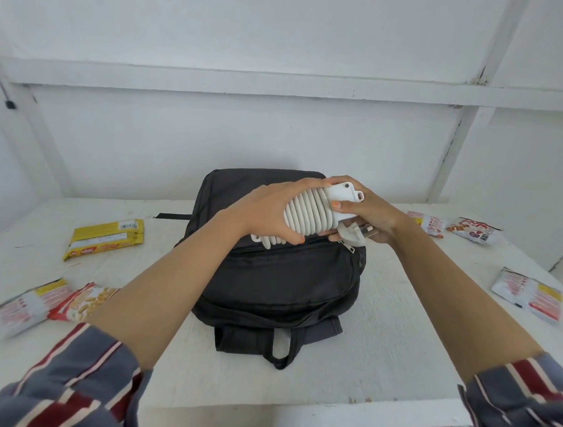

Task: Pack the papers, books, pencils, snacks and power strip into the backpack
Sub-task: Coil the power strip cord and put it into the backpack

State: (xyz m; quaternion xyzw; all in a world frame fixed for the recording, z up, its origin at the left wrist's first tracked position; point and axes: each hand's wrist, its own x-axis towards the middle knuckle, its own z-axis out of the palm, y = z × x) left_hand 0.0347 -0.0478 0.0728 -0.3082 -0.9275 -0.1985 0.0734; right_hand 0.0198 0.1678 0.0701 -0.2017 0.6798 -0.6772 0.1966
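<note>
Head view gives me the power strip (342, 197) held just above the black backpack (280, 278), which lies flat on the white table (380, 349). I judge the strip to be a stiff, fairly light plastic bar. Its cord (306, 214) is wound tight round it, and the plug (351, 234) is the one part likely to swing loose and unwind the coils. I would grip across the wound middle with the plug pinned. The left hand (267, 209) wraps the coils, thumb beneath. The right hand (376, 215) grips the bare end, thumb on top, plug against its fingers. Snack packets (104, 238) lie well apart on the table.
</note>
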